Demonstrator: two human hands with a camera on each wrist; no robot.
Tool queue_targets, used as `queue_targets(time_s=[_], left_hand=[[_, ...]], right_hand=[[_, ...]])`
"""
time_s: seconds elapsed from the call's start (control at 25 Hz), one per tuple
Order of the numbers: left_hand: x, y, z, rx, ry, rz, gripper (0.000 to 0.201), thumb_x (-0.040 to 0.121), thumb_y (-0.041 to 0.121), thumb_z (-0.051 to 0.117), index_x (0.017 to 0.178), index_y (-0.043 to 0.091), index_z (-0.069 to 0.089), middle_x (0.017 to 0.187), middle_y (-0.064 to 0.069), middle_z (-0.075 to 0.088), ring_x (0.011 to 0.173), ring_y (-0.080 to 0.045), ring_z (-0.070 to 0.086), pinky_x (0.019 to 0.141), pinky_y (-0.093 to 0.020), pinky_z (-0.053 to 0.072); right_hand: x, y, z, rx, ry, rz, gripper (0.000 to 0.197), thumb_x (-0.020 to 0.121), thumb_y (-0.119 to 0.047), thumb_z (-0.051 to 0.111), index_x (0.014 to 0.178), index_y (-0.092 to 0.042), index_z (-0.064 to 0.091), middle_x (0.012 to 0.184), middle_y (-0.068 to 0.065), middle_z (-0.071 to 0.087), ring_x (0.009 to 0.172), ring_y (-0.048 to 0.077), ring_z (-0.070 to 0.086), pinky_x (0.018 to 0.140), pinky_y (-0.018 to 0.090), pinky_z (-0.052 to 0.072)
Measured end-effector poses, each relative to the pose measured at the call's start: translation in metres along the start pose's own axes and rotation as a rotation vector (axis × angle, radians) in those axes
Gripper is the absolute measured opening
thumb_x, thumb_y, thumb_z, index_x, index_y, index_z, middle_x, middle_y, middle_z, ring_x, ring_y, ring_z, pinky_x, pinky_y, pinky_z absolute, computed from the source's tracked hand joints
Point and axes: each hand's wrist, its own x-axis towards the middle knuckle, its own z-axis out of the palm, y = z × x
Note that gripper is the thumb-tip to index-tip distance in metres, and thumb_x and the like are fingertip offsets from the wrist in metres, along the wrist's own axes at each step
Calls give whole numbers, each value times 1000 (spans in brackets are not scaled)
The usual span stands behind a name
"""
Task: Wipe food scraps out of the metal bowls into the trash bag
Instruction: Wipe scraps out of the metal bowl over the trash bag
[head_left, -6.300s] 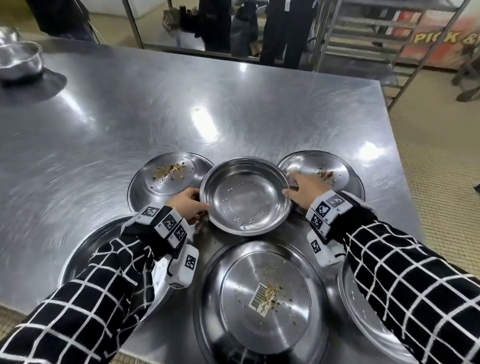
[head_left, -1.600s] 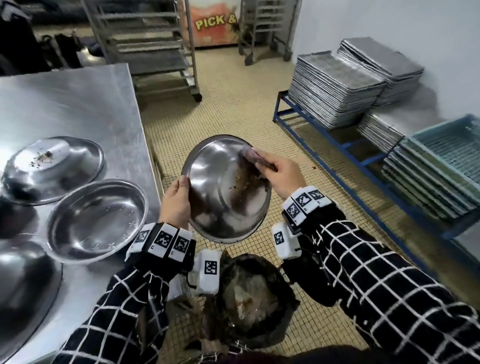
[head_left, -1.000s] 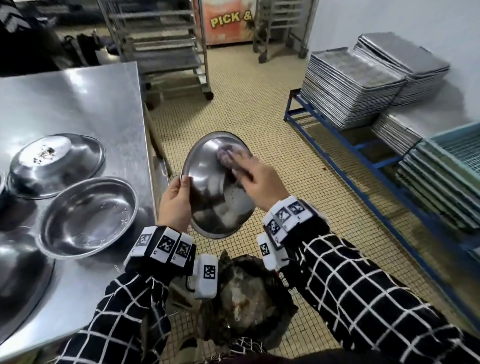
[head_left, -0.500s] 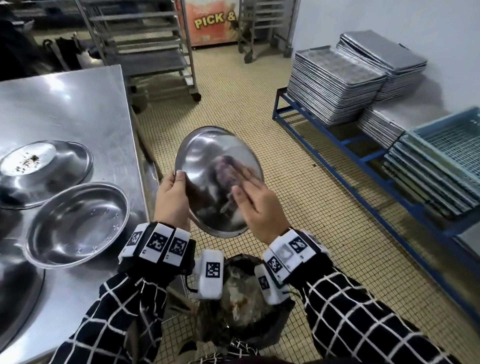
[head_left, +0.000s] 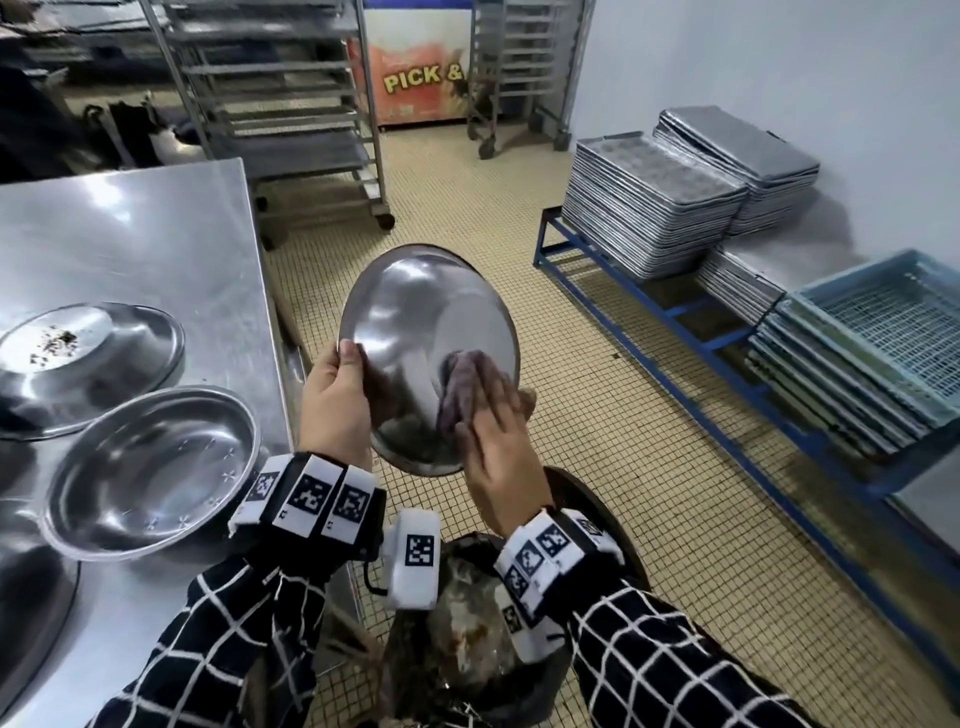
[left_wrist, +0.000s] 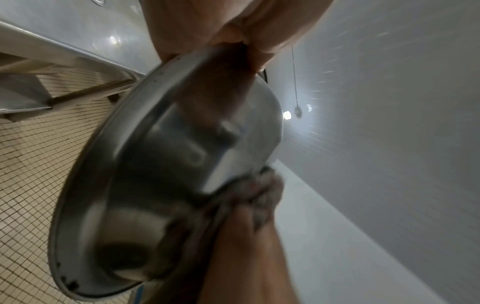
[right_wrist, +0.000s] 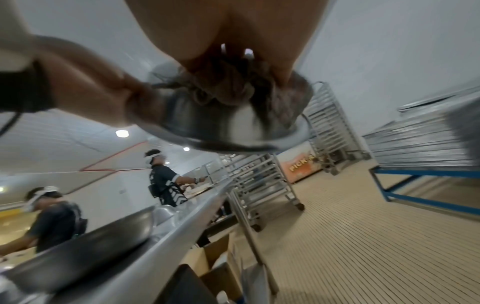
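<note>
The left hand (head_left: 335, 395) has its grip on the bowl (head_left: 415, 332) — thumb curled over the near-left rim, fingers behind the wall — and holds it tilted steeply, its hollow facing the person. The right hand (head_left: 496, 467) presses a crumpled rag (head_left: 462, 387) flat against the lower right of the bowl's inside; its fingers lie fairly straight over the cloth, and the right wrist view shows them bunched into its folds (right_wrist: 233, 92), so it grips the rag against the metal. In the left wrist view the bowl (left_wrist: 161, 185) fills the frame edge-on, with the rag (left_wrist: 257, 197) showing at its lower rim. The bowl hangs in the air just right of the counter (head_left: 156, 234), over the tiled floor (head_left: 649, 493), and directly above the dark trash bag (head_left: 462, 654), whose open mouth lies below both wrists. On the counter, left of the grip, a second bowl (head_left: 150, 467) sits upright near the edge; beyond it an upturned bowl (head_left: 88, 364) carries scraps (head_left: 54, 345) on its base. Stacked trays (head_left: 649, 218) rest on a blue rack (head_left: 675, 312) to the right — well apart from the hands.
</note>
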Motion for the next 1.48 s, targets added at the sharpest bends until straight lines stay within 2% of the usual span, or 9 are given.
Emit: queue_targets(time_s=[0.16,0.36,0.48,0.6,0.76,0.92,1.08,1.24,1.48], left_hand=[[-9,3,6,18,-110,-4,24,99,27,46,84,26,64,93,-4,69,88,-20,67,78,-35,54],[4,-3,-8,58,-67,-60,27,97,30,49,79,24,68,94,-7,67,97,-29,61,98,-52,46],[6,-11,-8,78,-19,-78,29,99,29,46,79,20,64,93,-12,64,92,-29,59,99,-58,44],[-3,-11,2,128,-52,-76,24,100,27,44,85,20,61,93,-8,64,92,-25,60,97,-47,48],[-8,-11,1,206,-167,-61,19,100,28,45,92,23,62,94,-1,65,92,-20,62,85,-34,51],[-5,-21,-19,346,-201,-41,22,98,30,47,86,22,63,84,0,63,84,-19,58,83,-34,49],[-7,-31,-33,420,-205,-44,21,97,25,49,86,15,63,82,-10,61,80,-23,55,77,-34,51],[-12,-38,-34,522,-242,75,22,95,25,55,85,7,64,82,-18,65,74,-19,56,72,-34,51],[-11,-34,-50,499,-132,166,15,93,24,56,83,29,66,66,14,65,60,8,55,61,-5,44]], right_hand=[[56,-10,-17,-46,177,11,57,98,-48,19,148,-19,20,156,-2,15,146,13,-3,118,27,-5],[37,54,-35,-33,79,278,54,99,-42,23,140,-13,43,153,2,30,128,25,46,98,24,40],[-7,44,-12,-13,-38,121,54,99,-42,19,151,-25,18,159,-7,9,145,17,17,116,32,25],[0,13,5,-31,-44,-16,51,99,-47,15,147,-34,1,156,-15,-6,146,15,-10,119,41,8],[40,20,-6,52,78,58,50,99,-39,23,146,-28,9,153,-13,1,146,14,3,118,34,15],[25,59,-20,127,145,380,37,101,-23,37,133,-10,49,130,7,56,120,21,54,101,31,45],[-1,33,-12,102,228,275,38,96,-20,49,132,-10,53,137,2,47,123,10,44,106,26,39],[14,-6,14,-168,191,55,47,94,-35,35,132,-14,54,131,7,47,116,22,44,98,36,43],[19,42,8,242,152,688,33,100,-20,39,107,4,61,112,13,51,105,26,51,84,24,37]])
